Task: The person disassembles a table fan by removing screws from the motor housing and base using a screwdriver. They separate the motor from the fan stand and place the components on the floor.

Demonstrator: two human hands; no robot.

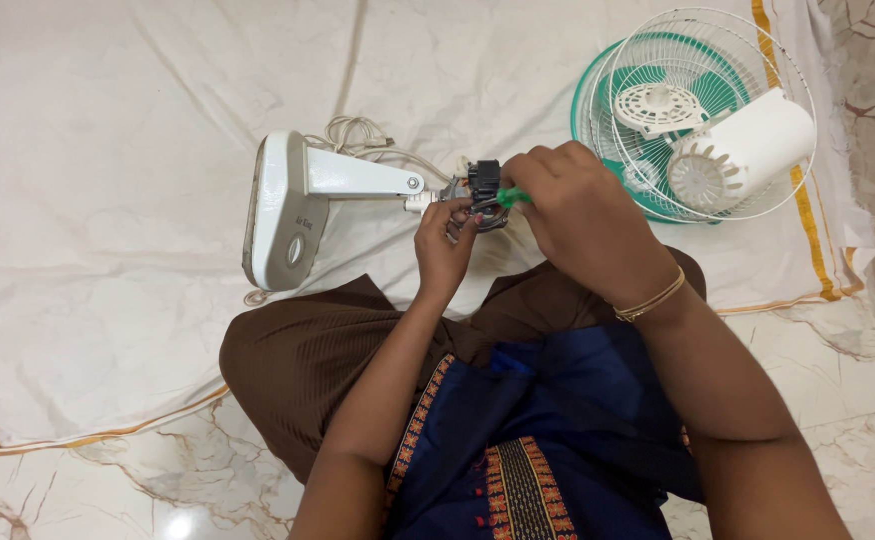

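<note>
A white fan base with its stand arm (298, 205) lies on its side on a white cloth. At the arm's end sits a small dark motor part (482, 186) with metal pieces. My left hand (445, 248) grips that part from below. My right hand (578, 215) is closed around a green-handled tool (511, 197) whose tip meets the motor part. A thin gold bangle circles my right wrist.
A white wire fan guard (748, 200) with a green blade, a white hub piece and a white motor cover (748, 150) lies at the upper right. A coiled white cord (358, 135) rests behind the base. The cloth (108, 200) has gold borders; marble floor surrounds it.
</note>
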